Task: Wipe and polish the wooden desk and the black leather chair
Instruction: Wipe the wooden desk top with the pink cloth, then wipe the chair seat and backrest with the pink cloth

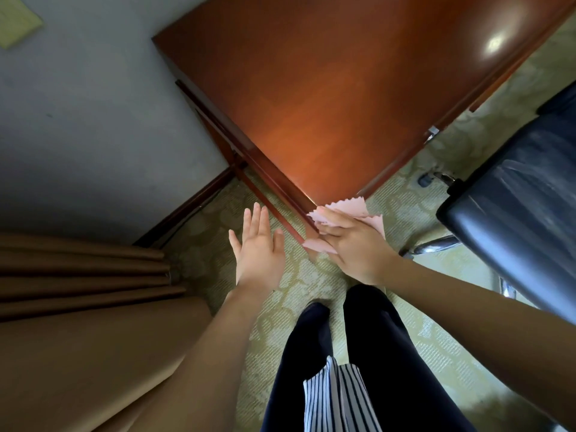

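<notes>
Head view: the right hand (352, 244) lays flat fingers on a pink cloth (352, 205), pressing it onto the near corner of the wooden desk (327, 104), while the left hand (258, 247) hovers spread and empty alongside. The desktop gleams, so I'd judge the desk nearly finished and the black leather chair (514, 198), just to the right, still to do. Its far side is cut off, and the right thumb is hidden.

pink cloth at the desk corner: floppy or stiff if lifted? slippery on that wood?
Probably floppy: the pink cloth bends over the desk corner under the right hand. Likely very light, since it looks thin, with zigzag-cut edges. It may slide easily, as the desk top looks glossy.
</notes>
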The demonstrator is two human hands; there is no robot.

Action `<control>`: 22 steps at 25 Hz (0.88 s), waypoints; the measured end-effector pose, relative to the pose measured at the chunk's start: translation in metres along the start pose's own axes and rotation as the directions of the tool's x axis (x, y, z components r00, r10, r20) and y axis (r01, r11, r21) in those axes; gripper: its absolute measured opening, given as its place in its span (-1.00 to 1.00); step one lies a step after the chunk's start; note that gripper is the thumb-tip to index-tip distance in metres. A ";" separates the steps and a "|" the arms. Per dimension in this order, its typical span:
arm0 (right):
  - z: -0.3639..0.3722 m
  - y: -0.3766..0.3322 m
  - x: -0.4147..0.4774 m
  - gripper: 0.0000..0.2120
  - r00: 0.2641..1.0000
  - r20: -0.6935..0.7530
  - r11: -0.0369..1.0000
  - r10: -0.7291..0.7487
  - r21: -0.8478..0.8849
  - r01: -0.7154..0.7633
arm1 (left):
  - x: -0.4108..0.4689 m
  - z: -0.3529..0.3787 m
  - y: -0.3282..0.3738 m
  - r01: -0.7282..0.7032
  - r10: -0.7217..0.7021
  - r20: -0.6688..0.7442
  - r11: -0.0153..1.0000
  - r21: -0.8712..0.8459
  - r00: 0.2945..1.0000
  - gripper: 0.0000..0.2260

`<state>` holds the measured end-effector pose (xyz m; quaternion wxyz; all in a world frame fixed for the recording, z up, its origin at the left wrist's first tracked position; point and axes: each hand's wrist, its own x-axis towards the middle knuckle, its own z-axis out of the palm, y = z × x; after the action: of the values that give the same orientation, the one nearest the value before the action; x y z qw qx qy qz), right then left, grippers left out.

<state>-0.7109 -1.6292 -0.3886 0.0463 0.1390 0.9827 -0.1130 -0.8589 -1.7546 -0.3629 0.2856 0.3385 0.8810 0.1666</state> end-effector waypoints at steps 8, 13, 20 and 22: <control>0.000 0.021 -0.058 -0.53 0.882 0.355 0.888 0.311 0.222 -0.402 | 0.002 -0.012 0.029 -0.149 0.147 0.032 0.988 0.046 0.989 -0.55; -0.027 0.013 -0.092 -0.61 0.653 0.329 0.287 0.682 0.701 -0.653 | 0.004 -0.005 0.061 -0.288 0.279 0.098 0.952 0.103 0.955 -0.56; -0.068 0.020 -0.145 -0.58 0.400 0.285 -0.160 0.871 0.935 -0.318 | -0.032 0.023 0.155 -0.492 0.504 0.316 0.862 -0.122 0.804 -0.59; -0.077 0.027 -0.176 -0.51 0.353 0.312 -0.285 0.882 0.950 -0.128 | -0.056 0.034 0.190 -0.435 0.497 0.385 0.867 -0.242 0.778 -0.59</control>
<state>-0.5394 -1.6318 -0.2980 -0.3001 0.6127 0.3851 -0.6215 -0.7092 -1.6538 -0.2752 0.4474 0.5538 0.6690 0.2136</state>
